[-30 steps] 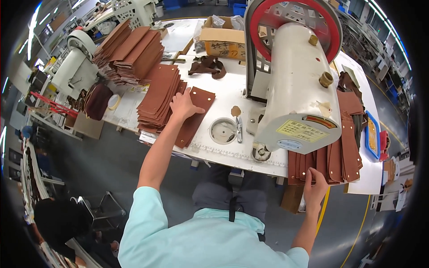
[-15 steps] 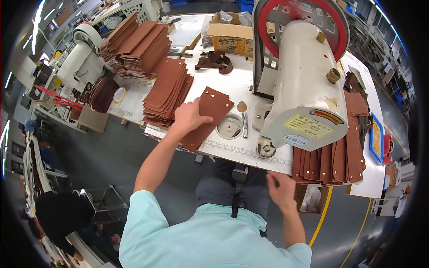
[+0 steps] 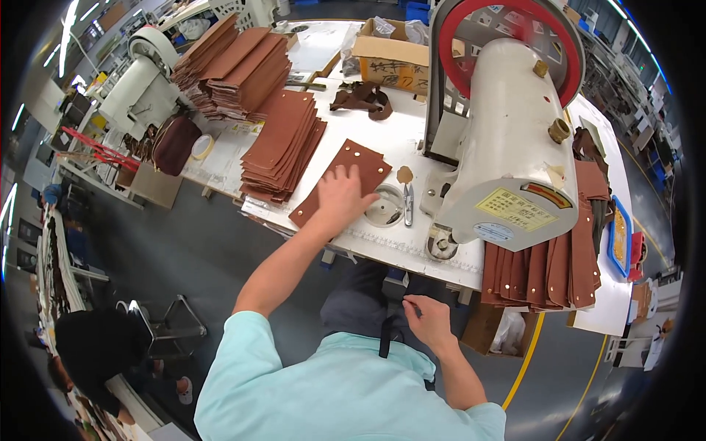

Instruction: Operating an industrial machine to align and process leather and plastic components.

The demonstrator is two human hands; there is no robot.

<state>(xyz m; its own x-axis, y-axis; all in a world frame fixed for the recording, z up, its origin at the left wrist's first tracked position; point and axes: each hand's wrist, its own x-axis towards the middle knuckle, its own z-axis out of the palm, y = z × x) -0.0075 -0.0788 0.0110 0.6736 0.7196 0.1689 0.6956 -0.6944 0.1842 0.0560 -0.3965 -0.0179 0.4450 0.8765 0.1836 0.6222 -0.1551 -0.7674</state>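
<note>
My left hand [image 3: 340, 197] lies on a brown leather panel [image 3: 362, 163], its fingers spread and the thumb toward a round metal plate [image 3: 382, 213] set in the white table. Several small metal studs show at the panel's far end. To its left is a fanned stack of similar brown panels [image 3: 276, 147]. My right hand [image 3: 429, 322] hovers over my lap, short of the table's front edge, with its fingers curled together. Whether anything is between those fingers cannot be seen. Small metal thread snips [image 3: 409, 204] lie beside the round plate.
A large cream machine [image 3: 515, 125] with a red-rimmed wheel [image 3: 581, 44] stands at the right. Brown panels [image 3: 540, 275] hang over the table edge below it. Farther back are taller panel stacks [image 3: 235, 70], dark scraps [image 3: 364, 99] and a cardboard box [image 3: 390, 51].
My left hand has moved right and laid its fingers flatter over the panel, which now lies flatter, away from the front edge. My right hand has moved left over my lap.
</note>
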